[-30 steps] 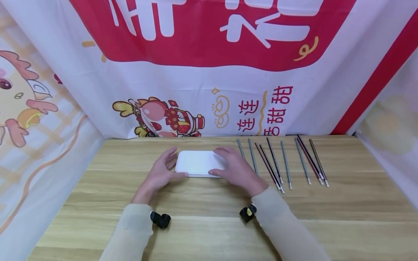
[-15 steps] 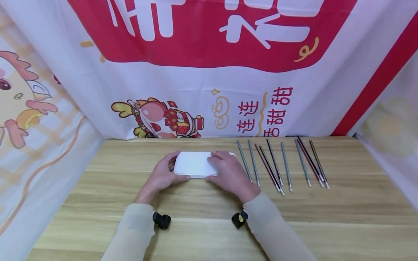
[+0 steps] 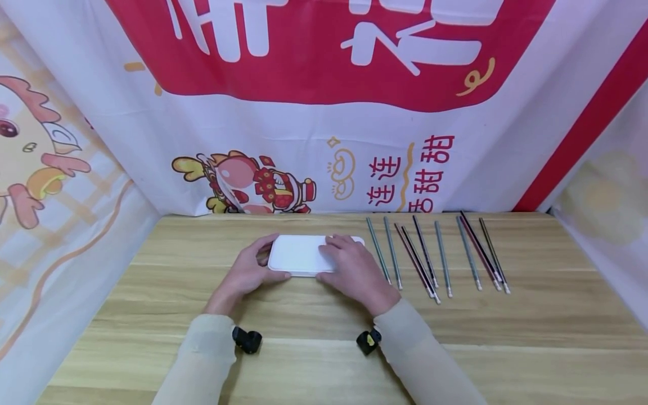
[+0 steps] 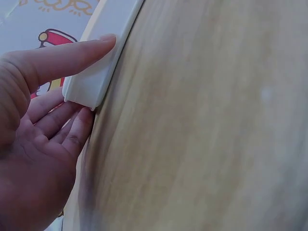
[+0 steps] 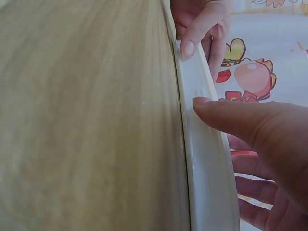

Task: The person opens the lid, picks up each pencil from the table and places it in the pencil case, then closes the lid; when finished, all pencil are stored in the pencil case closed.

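A flat white rectangular box (image 3: 298, 254) with rounded corners lies on the wooden table. My left hand (image 3: 247, 271) grips its left end, thumb along the near side and fingers around the far left corner. In the left wrist view that thumb lies against the white side wall (image 4: 94, 74), with the other fingers at the end of the box. My right hand (image 3: 356, 274) holds the right part, its thumb on the near side and its fingers over the top. The right wrist view has the right thumb pressed to the near wall (image 5: 204, 159). The box's contents are hidden.
Several pencils (image 3: 442, 256) with white eraser ends lie loosely side by side to the right of the box. A printed cloth (image 3: 283, 124) hangs at the table's back edge, with more cloth at both sides. Bare wood (image 3: 309, 360) stretches in front of the box.
The right hand has moved left and closed in on the box, its fingers now further over the top. The left hand has come into contact with the left end. The box has shifted slightly left.
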Demonstrator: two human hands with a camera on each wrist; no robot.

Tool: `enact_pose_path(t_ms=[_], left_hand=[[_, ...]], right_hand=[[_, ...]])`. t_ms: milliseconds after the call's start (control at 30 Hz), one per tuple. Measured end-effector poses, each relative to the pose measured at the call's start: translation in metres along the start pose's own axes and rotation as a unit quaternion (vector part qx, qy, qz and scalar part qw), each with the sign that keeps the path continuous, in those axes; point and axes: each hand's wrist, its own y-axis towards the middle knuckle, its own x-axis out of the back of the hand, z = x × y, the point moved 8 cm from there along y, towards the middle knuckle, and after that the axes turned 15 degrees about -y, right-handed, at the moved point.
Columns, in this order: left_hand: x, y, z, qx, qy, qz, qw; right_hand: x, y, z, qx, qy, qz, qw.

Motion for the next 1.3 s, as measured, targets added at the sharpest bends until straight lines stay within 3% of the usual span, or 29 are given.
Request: enact_pose_path(t_ms=[467, 733, 1100, 1300], left_hand=[[0.002, 0.001, -0.001, -0.011, 0.006, 0.007, 0.9999], [0.001, 0.0, -0.002, -0.017, 0.02, 0.007, 0.9996], [-0.001, 0.0, -0.004, -0.014, 0.028, 0.0, 0.9995], [0.0, 0.001, -0.004, -0.017, 0.034, 0.0, 0.9993]], right_hand=[[0.002, 0.009, 0.014, 0.014, -0.085, 0.005, 0.996], [-0.002, 0.016, 0.022, 0.025, -0.121, 0.063, 0.99], [0.0, 0.023, 0.031, 0.072, -0.18, 0.091, 0.977], [-0.004, 0.026, 0.036, 0.087, -0.187, 0.132, 0.97]])
